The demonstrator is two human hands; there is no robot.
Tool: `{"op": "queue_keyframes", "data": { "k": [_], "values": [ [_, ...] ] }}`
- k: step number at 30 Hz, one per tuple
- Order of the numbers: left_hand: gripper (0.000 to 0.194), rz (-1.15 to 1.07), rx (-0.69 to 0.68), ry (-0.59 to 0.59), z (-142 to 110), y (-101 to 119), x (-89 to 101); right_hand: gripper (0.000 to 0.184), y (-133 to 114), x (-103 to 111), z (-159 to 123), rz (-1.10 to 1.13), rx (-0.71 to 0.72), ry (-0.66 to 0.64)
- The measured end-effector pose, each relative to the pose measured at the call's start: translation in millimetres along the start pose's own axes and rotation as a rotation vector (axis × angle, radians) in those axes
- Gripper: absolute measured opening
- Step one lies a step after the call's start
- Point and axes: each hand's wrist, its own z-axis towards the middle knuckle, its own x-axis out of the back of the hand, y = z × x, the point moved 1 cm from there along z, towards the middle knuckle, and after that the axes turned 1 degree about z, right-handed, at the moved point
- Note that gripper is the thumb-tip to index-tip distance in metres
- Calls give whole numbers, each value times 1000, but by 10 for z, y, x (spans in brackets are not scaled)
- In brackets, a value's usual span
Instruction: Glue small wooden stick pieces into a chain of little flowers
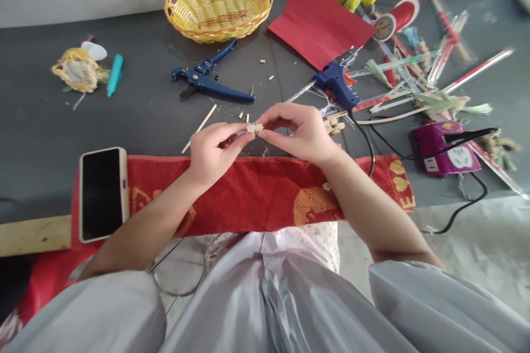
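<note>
Between both hands is a small cluster of pale short stick pieces (254, 128), pinched at its two ends. My left hand (215, 149) grips it from the left with thumb and forefinger. From the right, my right hand (304, 132) pinches it in the same way. Just beyond the fingertips lie a few tiny cut pieces (240, 116) and a thin pale stick (199, 128). Blue cutters (213, 80) rest open on the table above the left hand. A blue glue gun (337, 83) lies past the right hand.
A yellow wicker basket (219, 8) and red paper (318, 25) sit at the back. Ribbon, a thread spool (397, 17) and glue sticks crowd the right, near a purple power socket (447, 146). A phone (103, 193) lies left on a red towel (248, 193).
</note>
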Motion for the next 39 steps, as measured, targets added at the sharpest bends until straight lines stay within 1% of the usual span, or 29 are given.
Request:
{"op": "queue_keyframes", "data": {
  "k": [4, 7, 10, 14, 19, 22, 25, 27, 29, 31, 34, 36, 39],
  "values": [
    [25, -39, 3, 5, -6, 1, 7, 21, -27, 2, -18, -160, 231, 13],
    [23, -57, 20, -6, -21, -6, 6, 20, -28, 5, -24, -246, 312, 21],
    [20, -58, -1, 12, -38, -11, -2, 20, -27, 4, -26, -273, 357, 22],
    [16, -65, -73, 37, -51, -3, -9, 15, -38, 3, -29, -264, 406, 38],
    [13, -56, -135, 59, -57, -2, -14, 19, -31, 1, -37, -292, 383, 21],
    [15, -56, -114, 49, -55, 3, -15, 20, -26, -2, -38, -291, 378, 16],
    [19, -97, -26, 22, -39, 35, -11, 21, -35, 2, -35, -278, 353, 19],
    [22, -172, 95, -2, -22, 59, -12, 22, -43, 12, -30, -279, 332, 26],
    [30, -290, 257, -24, -3, 70, -21, 24, -40, 25, -23, -302, 304, 36],
    [38, -442, 414, -116, 16, 67, -42, 28, -24, 38, -14, -329, 273, 39],
    [44, -682, 623, -257, 38, 56, -74, 34, 12, 48, 0, -319, 237, 25],
    [46, -815, 713, -327, 50, 57, -85, 36, 27, 50, 7, -275, 217, 15],
    [46, -938, 781, -389, 65, 67, -80, 38, 22, 50, 11, -200, 186, 14]
  ]
}}
